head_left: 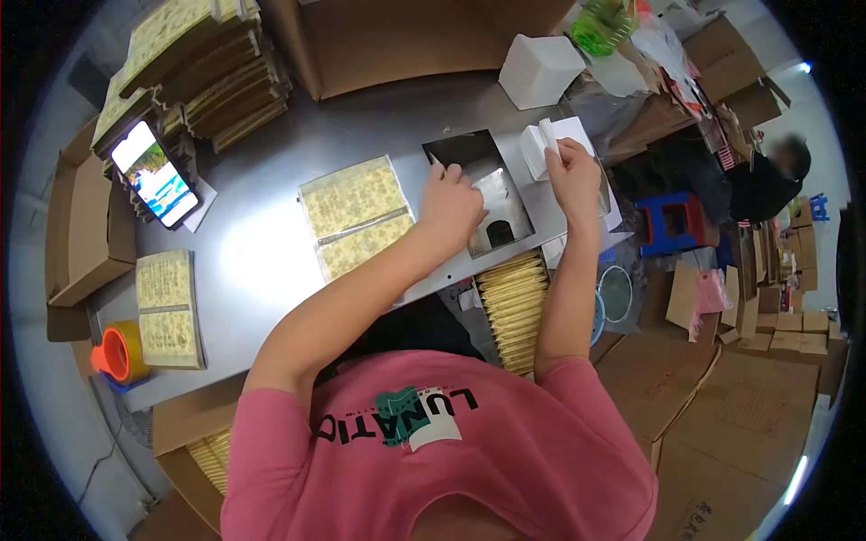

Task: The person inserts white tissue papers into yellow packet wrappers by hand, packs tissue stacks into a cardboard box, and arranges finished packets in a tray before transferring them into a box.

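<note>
My right hand (575, 176) pinches a thin stack of white paper slips (548, 135) upright between thumb and fingers. Just under it lies a white box-like block (533, 155) on a white sheet. My left hand (454, 203) is over a shallow black tray (465, 144) with a shiny grey inside and a dark rounded cutout. Its fingers are curled near the tray's left side, and what they hold, if anything, is too small to make out. Left of this hand lies a yellow patterned booklet-like pack (352, 200) in a clear sleeve.
A similar pack (166, 302), tape rolls (122, 352) and a lit phone (155, 176) are at left. Stacked patterned packs (194, 68), an open carton (406, 45) and a white block (541, 70) stand behind. Yellow packs (514, 307) fill a box below. A person (767, 185) sits far right.
</note>
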Motion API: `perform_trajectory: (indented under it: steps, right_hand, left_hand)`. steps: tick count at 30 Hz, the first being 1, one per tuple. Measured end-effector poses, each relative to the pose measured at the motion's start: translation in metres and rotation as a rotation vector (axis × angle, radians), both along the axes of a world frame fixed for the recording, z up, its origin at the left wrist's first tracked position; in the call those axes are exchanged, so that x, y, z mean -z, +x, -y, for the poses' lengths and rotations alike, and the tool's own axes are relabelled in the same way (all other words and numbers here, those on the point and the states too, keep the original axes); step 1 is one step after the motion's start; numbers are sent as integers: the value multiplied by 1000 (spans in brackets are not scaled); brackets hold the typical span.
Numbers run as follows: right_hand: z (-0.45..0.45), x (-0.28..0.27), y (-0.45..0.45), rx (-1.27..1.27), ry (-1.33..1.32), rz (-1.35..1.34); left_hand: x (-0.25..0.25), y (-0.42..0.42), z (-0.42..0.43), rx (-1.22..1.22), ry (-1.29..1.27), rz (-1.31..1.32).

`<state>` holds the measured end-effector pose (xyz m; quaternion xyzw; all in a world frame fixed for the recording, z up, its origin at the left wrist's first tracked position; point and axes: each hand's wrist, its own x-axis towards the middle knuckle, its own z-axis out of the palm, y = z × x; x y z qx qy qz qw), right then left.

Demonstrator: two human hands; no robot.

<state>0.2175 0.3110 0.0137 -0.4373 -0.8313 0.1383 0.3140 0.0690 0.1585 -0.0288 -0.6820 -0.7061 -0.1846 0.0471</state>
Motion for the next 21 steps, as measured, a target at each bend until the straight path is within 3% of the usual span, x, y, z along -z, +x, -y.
perform_trajectory:
  steps: [1, 3, 5, 8, 10, 15, 19, 20, 21]
  right_hand:
    - [6, -5, -3, 33, 20, 16]
    - [24, -8, -11, 57, 23, 22]
    - [49, -9, -25, -118, 606, -40]
    - [107, -5, -62, -766, 502, -171]
    - [127, 23, -79, -1083, 352, -170]
    - [139, 42, -98, -1524, 386, -79]
    - [154, 32, -91, -1313, 282, 150]
    - [159, 29, -90, -1306, 282, 145]
    - [163, 27, -88, -1143, 284, 232]
  left_hand:
    - [-6, -7, 8, 0, -5, -2]
    - [-23, -37, 35, 165, 314, 251]
    - [-56, -82, 83, 173, 68, 228]
    - [-50, -115, 123, 160, -18, -112]
    - [-39, -115, 128, 148, -32, -184]
    - [-27, -112, 108, -4, -61, -287]
    - [-30, -112, 114, -7, -85, -116]
    - [-24, -110, 121, 18, 2, -110]
    - [-21, -105, 131, 43, 88, -103]
